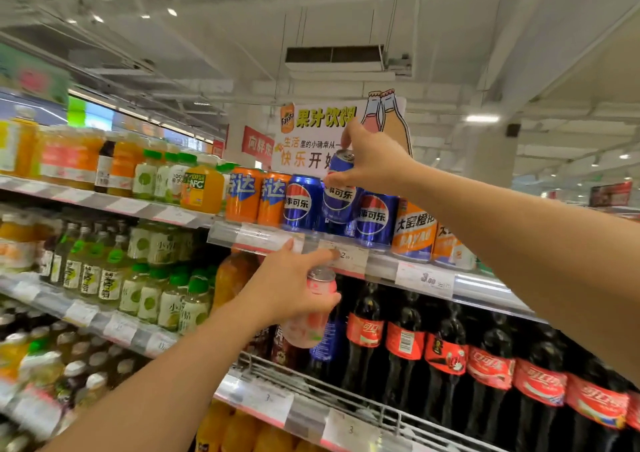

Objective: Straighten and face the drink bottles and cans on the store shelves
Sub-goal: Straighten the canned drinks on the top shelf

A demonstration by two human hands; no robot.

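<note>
My right hand (372, 162) grips the top of a blue Pepsi can (338, 195), tilted and lifted among the cans on the top shelf (426, 278). Two other blue Pepsi cans (301, 204) stand upright either side of it, with orange Fanta cans (244, 195) to their left and orange-and-white cans (414, 231) to their right. My left hand (289, 287) holds a pink-and-white can (313, 313) in front of the shelf below, its silver top showing above my fingers.
Dark cola bottles with red labels (446, 351) fill the shelf below, behind a wire rail (346, 396). Green-capped juice bottles (149, 299) and orange juice bottles (202, 188) line the left shelves. A juice sign (311, 140) stands behind the cans. Price tags run along the shelf edges.
</note>
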